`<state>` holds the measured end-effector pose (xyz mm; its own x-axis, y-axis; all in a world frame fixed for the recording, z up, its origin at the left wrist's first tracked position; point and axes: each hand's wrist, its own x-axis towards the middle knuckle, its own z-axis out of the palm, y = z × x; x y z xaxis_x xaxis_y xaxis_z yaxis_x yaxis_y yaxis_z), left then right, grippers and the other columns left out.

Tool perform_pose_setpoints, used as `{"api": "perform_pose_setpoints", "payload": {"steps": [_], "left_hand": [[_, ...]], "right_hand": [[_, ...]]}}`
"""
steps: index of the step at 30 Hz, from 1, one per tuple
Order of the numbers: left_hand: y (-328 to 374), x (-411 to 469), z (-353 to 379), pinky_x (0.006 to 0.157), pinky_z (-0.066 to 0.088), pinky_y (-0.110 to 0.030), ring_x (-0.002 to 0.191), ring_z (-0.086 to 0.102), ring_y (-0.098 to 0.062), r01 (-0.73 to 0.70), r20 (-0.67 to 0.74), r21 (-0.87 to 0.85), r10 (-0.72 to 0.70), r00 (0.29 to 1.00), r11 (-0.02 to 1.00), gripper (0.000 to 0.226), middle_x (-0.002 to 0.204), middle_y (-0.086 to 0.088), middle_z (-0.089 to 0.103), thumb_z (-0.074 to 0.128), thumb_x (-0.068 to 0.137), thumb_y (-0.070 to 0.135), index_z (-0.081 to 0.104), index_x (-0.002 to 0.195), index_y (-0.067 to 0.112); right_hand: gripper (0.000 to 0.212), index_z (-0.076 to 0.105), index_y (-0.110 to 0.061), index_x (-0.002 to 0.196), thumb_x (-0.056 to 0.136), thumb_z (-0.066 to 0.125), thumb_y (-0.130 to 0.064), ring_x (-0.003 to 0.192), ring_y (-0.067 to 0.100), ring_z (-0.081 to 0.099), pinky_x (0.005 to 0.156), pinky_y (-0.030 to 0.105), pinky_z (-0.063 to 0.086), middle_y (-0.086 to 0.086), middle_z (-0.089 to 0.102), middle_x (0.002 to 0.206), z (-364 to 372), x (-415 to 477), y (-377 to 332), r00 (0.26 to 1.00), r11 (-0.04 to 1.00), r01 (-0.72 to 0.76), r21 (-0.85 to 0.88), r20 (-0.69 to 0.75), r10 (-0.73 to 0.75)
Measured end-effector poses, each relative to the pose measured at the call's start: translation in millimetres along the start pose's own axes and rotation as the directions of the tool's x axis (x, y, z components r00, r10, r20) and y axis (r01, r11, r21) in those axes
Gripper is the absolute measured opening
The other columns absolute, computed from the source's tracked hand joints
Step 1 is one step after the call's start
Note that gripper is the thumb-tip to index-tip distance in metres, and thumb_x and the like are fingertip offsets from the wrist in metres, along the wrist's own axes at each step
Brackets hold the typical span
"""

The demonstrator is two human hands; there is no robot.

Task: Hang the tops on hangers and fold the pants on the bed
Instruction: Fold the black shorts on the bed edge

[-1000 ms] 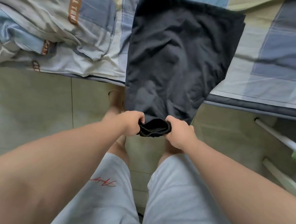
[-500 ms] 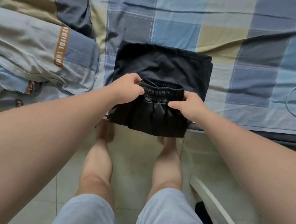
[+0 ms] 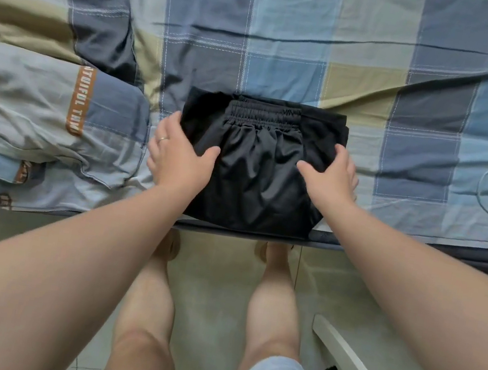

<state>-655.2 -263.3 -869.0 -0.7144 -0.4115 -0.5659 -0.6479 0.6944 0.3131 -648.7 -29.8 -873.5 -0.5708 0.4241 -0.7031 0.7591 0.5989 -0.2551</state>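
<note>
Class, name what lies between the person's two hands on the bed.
The folded black pants lie between the left hand and the right hand, with the waistband on top; the head view shows this.

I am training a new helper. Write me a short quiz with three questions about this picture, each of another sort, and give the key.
1. True or false: the left hand and the right hand both rest on the black pants.
2. Which hand wears the ring? A) left hand B) right hand C) neither
3. Fill in (near/far): seen from the person, the elastic waistband lies at the ___ edge of the folded pants.

Key: 1 true; 2 A; 3 far.
</note>
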Motion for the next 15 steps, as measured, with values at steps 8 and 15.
{"api": "perform_pose_setpoints", "payload": {"steps": [8, 15], "left_hand": [[-34.3, 7.3, 16.4, 0.101, 0.042, -0.033, 0.125, 0.054, -0.021, 0.172, 0.333, -0.219, -0.092, 0.938, 0.961, 0.084, 0.137, 0.003, 0.056, 0.082, 0.077, 0.048, 0.037, 0.141, 0.018], [-37.6, -4.9, 6.6, 0.095, 0.043, -0.03, 0.118, 0.058, -0.023, 0.209, 0.484, -0.182, -0.097, 0.87, 0.961, 0.061, 0.131, -0.003, 0.062, 0.076, 0.086, 0.037, 0.055, 0.138, 0.012]], "right_hand": [[0.104, 0.022, -0.016, 0.153, 0.074, 0.085, -0.043, 0.128, 0.019, 0.05, 0.108, 0.035, 0.041, 0.0, 0.047, 0.146, 25.8, 5.5, 26.8, 0.965, 0.892, -0.191, 0.41, 0.247, 0.093], [0.096, 0.054, -0.012, 0.131, 0.05, 0.092, -0.046, 0.101, 0.026, 0.069, 0.091, 0.043, 0.056, 0.007, 0.068, 0.121, 32.5, -15.5, 20.4, 0.851, 0.798, -0.435, 0.417, 0.48, 0.213]]}}
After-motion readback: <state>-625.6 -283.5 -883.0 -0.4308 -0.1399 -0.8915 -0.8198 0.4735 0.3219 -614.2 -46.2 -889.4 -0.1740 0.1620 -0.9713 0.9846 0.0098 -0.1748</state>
